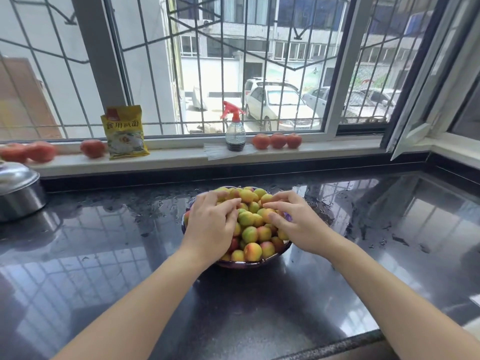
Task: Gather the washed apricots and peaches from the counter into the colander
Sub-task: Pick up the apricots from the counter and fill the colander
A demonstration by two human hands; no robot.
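Note:
A purple colander (241, 264) stands in the middle of the dark counter, heaped with several yellow-green and orange apricots (251, 233). My left hand (211, 226) lies on the left side of the heap, fingers bent over the fruit. My right hand (293, 224) rests on the right side, fingertips touching an apricot near the top. Both hands cover part of the pile and the colander's rim. Whether either hand grips a fruit cannot be told.
The black counter (363, 242) is wet around the colander. A steel pot with a lid (18, 190) stands at the left. On the windowsill sit red peaches (278, 140) and more red peaches (92, 148), a yellow packet (124, 132) and a spray bottle (235, 128).

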